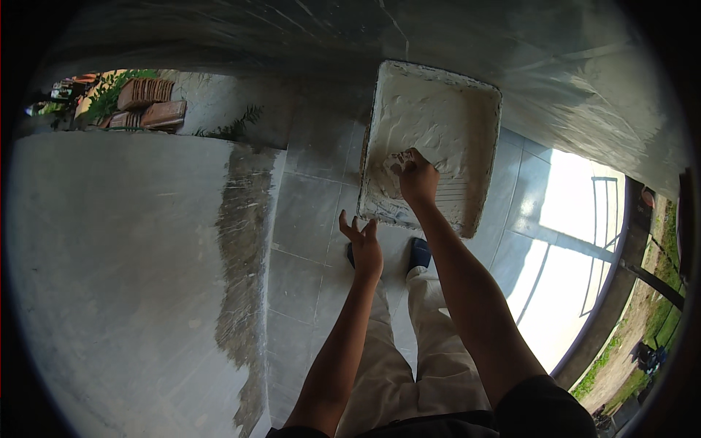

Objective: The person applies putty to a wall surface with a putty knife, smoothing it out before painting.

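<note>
Right hand point(418, 177) closed on a scraper, scooping plaster from the tray point(482, 117) | left hand point(363, 247) open, empty | left wall point(109, 255) mostly smooth, rough strip point(241, 241) left

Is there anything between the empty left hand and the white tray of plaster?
Nothing: in the head view only bare grey floor tile separates the left hand from the tray.
</note>
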A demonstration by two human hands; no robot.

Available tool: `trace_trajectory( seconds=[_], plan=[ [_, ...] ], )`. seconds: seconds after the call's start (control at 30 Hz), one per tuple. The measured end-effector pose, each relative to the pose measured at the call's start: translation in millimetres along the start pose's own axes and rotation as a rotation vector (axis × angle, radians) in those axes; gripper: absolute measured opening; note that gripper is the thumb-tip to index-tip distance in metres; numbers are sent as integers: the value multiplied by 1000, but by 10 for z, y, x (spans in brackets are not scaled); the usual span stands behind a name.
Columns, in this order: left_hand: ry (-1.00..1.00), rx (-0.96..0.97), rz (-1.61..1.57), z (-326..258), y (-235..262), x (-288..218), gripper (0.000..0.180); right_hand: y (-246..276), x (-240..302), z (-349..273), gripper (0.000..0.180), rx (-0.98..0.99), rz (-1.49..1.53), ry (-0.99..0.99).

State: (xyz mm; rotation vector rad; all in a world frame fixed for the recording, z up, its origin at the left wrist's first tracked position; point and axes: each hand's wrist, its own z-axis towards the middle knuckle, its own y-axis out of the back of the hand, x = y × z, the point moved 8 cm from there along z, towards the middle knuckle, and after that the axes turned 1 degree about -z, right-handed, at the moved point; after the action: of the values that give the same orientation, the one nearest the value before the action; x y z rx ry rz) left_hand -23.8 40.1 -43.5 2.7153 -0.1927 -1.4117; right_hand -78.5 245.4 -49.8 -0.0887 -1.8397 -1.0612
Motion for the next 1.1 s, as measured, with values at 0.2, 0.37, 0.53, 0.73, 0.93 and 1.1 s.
trace_trajectory(
  seconds=[0.2,0.37,0.53,0.73,0.93,1.1],
  plan=[
    [-148,-71,47,-192,264,-331,66,199,-36,-231,29,76,94,-161],
    [-266,-153,139,-347,514,-669,53,318,155,-497,29,228,580,-515],
    [-412,-184,165,-504,685,-1189,51,397,629,-536,29,355,884,-540],
    [-598,-279,287,-721,1132,-1961,52,367,1652,-720,31,574,1106,-493],
    [-763,-374,332,-1046,1750,-2678,54,187,2684,-1016,31,837,1401,-411],
    [-866,-493,328,-1468,2410,-3190,55,293,3659,-1525,28,938,1425,-344]
  ],
)
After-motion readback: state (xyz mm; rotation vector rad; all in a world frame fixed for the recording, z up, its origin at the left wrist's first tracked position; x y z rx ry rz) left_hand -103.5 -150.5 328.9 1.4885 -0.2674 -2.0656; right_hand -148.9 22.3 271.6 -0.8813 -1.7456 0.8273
